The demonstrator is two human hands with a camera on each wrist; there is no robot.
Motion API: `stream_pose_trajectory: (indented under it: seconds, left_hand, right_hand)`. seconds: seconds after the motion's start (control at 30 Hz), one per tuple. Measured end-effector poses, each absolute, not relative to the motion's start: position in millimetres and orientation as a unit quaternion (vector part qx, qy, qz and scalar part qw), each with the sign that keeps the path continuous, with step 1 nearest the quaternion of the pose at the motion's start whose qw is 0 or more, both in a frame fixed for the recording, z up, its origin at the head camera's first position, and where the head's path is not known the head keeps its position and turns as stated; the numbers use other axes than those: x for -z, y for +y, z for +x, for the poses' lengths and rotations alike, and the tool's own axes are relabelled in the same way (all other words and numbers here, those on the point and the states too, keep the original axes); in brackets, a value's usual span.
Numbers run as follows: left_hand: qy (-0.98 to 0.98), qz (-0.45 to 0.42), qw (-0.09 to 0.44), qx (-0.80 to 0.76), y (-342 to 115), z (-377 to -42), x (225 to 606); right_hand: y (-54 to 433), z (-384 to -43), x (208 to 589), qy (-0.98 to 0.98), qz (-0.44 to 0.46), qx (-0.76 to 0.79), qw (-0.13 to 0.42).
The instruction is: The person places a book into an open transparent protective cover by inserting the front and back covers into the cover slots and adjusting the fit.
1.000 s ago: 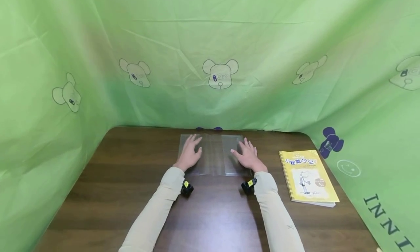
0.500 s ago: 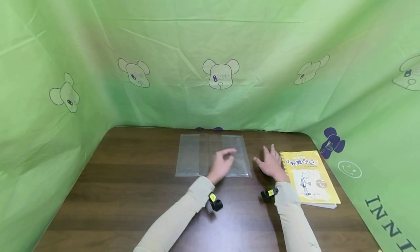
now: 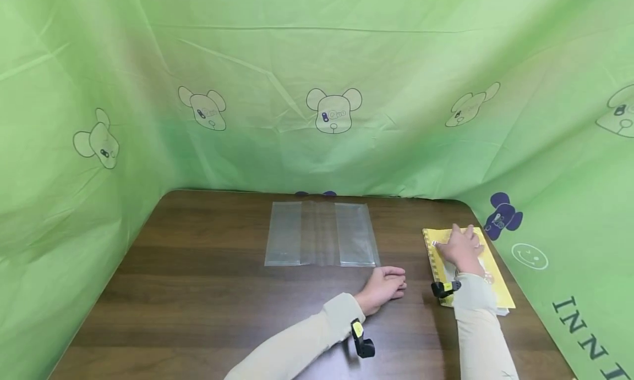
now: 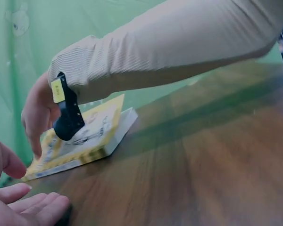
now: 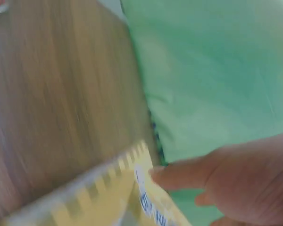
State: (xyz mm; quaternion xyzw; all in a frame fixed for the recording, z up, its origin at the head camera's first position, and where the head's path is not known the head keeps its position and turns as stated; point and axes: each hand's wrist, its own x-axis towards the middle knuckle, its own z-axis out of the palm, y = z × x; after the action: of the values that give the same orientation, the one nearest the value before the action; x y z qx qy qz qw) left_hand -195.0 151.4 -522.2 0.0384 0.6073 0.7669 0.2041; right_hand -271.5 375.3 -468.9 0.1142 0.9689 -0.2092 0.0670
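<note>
Book [image 3: 443, 267], yellow, spiral-look spine on its left edge, lies on the right part of the brown table [image 3: 198, 292]. Right hand [image 3: 462, 251] is on its front cover, upper half, fingers spread; one finger touches near the spine-side top corner in the right wrist view, no grasp round the book seen. Left wrist view: cover a bit raised off the white pages at the near edge. Left hand [image 3: 382, 289] is loosely curled, holds nothing, sits just off the near right corner of the clear plastic sheet [image 3: 319, 234], between sheet and book. Sheet lies flat near the far table edge, side flaps visible. Black wrist camera [image 3: 363, 339] at each cuff, pale sleeves [image 3: 302, 341]. Green cloth [image 3: 322, 55] with bear outlines behind. Right wrist view blurry.
</note>
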Motion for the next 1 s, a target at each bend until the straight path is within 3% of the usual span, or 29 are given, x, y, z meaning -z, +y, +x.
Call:
stream_pose_trajectory:
  seconds: [0.27, 0.7, 1.0]
  left_hand:
    - [0.588, -0.034, 0.178, -0.788, 195, -196, 516]
    - [0.573, -0.078, 0.179, -0.796, 229, -191, 513]
    - [0.555, -0.104, 0.188, -0.804, 236, -192, 508]
  right_hand:
    - [415, -273, 468, 0.947, 0.197, 0.241, 0.079]
    - [453, -291, 450, 0.919, 0.195, 0.267, 0.214]
    - [467, -298, 445, 0.905, 0.218, 0.264, 0.251]
